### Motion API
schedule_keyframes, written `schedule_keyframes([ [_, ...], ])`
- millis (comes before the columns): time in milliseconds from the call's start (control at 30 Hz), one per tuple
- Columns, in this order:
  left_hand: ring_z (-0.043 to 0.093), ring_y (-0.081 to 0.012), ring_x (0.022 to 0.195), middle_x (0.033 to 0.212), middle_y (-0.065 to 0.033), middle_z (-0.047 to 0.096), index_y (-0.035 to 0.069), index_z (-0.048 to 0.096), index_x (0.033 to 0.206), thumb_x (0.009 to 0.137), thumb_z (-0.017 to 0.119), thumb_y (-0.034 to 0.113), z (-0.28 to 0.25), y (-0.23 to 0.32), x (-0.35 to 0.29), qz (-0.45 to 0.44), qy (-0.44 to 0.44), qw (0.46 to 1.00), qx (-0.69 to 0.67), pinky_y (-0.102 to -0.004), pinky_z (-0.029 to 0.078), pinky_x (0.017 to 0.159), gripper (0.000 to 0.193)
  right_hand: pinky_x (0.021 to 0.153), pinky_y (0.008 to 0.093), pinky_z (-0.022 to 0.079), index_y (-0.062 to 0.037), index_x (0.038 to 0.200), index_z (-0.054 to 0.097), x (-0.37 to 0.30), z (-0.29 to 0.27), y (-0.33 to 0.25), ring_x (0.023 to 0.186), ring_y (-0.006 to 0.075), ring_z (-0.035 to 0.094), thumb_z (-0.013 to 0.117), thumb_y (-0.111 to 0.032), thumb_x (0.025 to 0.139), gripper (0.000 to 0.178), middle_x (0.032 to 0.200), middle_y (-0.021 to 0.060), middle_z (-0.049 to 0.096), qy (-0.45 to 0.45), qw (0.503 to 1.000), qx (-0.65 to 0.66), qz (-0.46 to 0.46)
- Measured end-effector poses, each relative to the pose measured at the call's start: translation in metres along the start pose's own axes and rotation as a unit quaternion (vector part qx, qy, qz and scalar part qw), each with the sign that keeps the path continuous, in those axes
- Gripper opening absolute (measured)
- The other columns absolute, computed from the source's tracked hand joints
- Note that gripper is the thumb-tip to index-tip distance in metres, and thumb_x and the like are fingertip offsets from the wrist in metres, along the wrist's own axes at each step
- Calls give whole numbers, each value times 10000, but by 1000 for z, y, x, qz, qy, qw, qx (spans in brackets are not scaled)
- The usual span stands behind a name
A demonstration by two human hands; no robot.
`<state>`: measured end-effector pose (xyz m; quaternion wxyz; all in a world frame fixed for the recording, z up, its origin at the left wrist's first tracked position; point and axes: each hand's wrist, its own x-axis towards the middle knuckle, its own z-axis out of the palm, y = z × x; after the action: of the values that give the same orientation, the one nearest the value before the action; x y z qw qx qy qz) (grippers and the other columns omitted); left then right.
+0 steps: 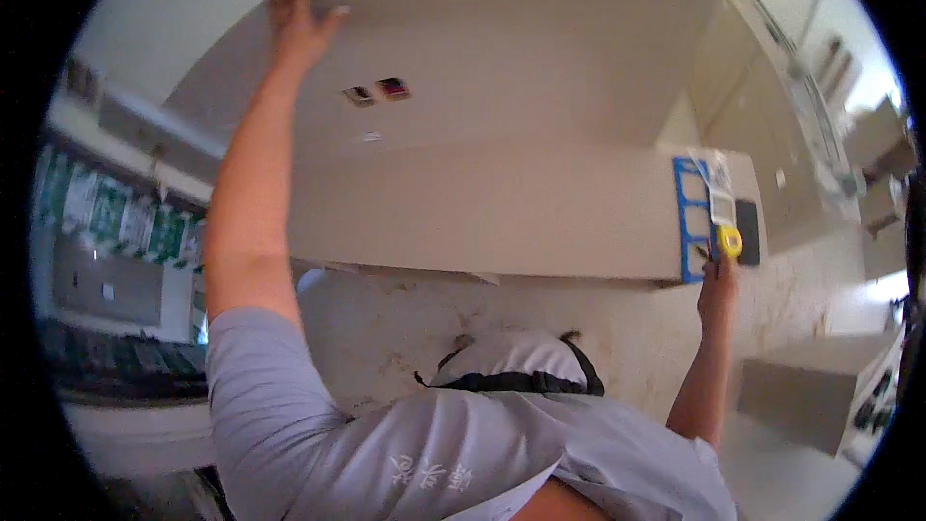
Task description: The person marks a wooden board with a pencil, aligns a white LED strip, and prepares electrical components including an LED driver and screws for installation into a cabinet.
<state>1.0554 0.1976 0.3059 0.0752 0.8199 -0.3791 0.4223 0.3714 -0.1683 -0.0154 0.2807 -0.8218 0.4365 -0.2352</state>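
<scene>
My left hand (301, 31) is raised at the upper left, fingers up and thumb stretched out to the side, against the edge of a large pale panel (521, 68). It holds nothing that I can see. My right hand (717, 289) reaches over the right end of a beige countertop (482, 207), its fingers blurred beside a small dark item. Just beyond it is a yellow tape measure (730, 241). A blue frame (687, 203) with square openings lies next to these, along with a white item (721, 205) and a dark flat piece (748, 232).
Two square cutouts (393, 89) with something dark inside pierce the pale panel. A long rail-like frame (810, 96) leans at the right. A pale box-like block (801, 396) stands on the stained floor (386, 328). Green-and-white sheeting (116, 203) hangs at the left.
</scene>
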Motion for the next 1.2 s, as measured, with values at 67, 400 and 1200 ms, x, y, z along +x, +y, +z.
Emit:
schedule_keyframes([
  [67,93,-438,1542,1648,-279,157,6,180,1592,880,742,449,-4,16,-4,44,7,996,-77,-495,147,1255,1009,874,412,530,-49,1293,598,-13,24,-17,984,313,684,568,-90,990,306,1117,181,694,-2,996,41,-74],
  [400,509,-327,1366,1490,-188,516,55,484,1472,944,691,326,-46,-50,-448,-63,-413,819,-394,-413,396,1152,628,805,388,546,-54,1131,648,-63,153,-313,948,286,677,622,-170,982,191,1103,136,691,-68,974,87,-200],
  [1200,664,-233,1141,1242,-126,688,45,602,1320,971,664,161,-117,-320,-644,-461,-355,687,-436,-369,501,1016,373,829,353,584,-48,1119,706,-124,482,-710,939,254,716,724,-109,902,226,1070,141,721,-292,866,166,-370],
])
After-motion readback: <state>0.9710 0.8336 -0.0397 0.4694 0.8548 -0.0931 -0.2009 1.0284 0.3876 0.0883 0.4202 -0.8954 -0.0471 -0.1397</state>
